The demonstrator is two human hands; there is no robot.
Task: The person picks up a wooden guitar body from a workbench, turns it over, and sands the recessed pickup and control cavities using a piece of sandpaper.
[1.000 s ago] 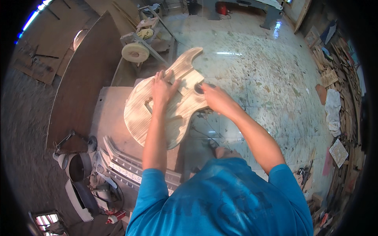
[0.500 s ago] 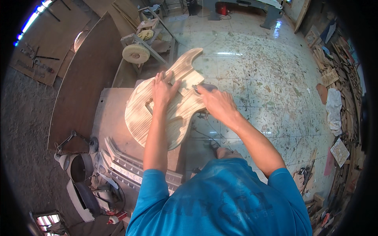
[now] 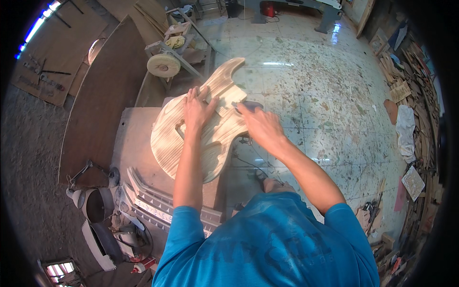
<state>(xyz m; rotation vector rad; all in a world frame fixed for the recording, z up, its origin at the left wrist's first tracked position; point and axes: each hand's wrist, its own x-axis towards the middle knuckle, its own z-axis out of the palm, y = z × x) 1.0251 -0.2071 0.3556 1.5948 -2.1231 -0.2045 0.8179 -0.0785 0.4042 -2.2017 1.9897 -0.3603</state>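
Gripping dark pad (image 3: 254,105) in right hand (image 3: 263,126), just right of frame centre, at right edge of guitar body (image 3: 217,130) slanting lower-left to upper-right under flat-laid left hand (image 3: 197,109).

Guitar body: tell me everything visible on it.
The guitar body looks like bare pale wood with brownish, streaky grain. It has curved edges, a long curved horn pointing away from the person, and an angular cutout beside the left forearm. It lies broad face up over the brown bench. The left hand rests on its face; the right hand holds a dark object at its right edge.
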